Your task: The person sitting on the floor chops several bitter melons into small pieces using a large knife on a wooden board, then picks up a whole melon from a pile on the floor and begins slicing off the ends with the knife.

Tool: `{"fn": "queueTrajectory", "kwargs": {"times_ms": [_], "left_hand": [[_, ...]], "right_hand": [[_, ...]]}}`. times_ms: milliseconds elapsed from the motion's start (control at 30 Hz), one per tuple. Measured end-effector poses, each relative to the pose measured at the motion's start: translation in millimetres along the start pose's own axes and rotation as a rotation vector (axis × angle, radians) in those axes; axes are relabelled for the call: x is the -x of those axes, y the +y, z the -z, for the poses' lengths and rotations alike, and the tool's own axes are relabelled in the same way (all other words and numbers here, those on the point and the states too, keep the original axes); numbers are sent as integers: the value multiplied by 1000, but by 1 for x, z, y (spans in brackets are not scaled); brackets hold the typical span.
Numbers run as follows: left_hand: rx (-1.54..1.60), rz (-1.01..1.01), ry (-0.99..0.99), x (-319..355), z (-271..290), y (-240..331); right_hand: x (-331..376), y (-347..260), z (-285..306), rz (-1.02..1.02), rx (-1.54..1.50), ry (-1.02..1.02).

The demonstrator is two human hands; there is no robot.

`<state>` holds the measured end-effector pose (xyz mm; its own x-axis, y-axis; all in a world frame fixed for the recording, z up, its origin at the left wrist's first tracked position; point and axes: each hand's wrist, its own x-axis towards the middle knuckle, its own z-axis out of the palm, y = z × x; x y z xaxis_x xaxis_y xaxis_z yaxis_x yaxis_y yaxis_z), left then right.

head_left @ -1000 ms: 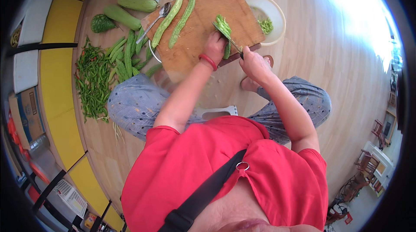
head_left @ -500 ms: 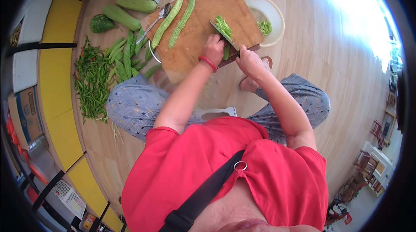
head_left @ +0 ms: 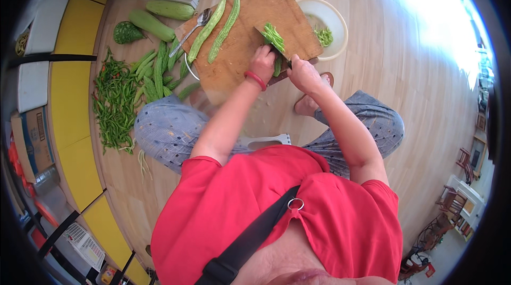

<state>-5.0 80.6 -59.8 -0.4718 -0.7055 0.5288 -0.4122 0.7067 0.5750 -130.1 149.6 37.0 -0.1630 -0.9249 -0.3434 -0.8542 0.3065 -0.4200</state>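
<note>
- The left hand [head_left: 262, 64] sat at the near edge of the wooden cutting board [head_left: 242, 53], fingers curled together onto a green gourd piece [head_left: 278, 64], a red band at its wrist.
- The right hand [head_left: 301, 71] was just beside it, fingers clamped on a knife [head_left: 266, 37] handle, the blade reaching onto the board.
- A heap of green slices [head_left: 274, 36] lay on the blade, near the board's right edge.
- Two halved gourd strips [head_left: 215, 29] lay lengthwise along the board's left side, a spoon [head_left: 194, 25] at its left corner.
- A white bowl [head_left: 335, 24] with a few green bits touched the board's right edge.
- Whole gourds, green chillies [head_left: 113, 104] covered the wooden floor left of the board.
</note>
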Motion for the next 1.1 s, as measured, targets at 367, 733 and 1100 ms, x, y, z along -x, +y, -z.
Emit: {"fn": "queueTrajectory", "kwargs": {"times_ms": [367,733,1100], "left_hand": [[-55,49,-124,3,6,1],[70,32,-70,7,8,2],[-11,-54,-403,1,46,13]], "right_hand": [[5,0,-1,-50,18,-32],[30,-9,15,-37,58,-62],[8,-3,-8,-56,8,-7]]}}
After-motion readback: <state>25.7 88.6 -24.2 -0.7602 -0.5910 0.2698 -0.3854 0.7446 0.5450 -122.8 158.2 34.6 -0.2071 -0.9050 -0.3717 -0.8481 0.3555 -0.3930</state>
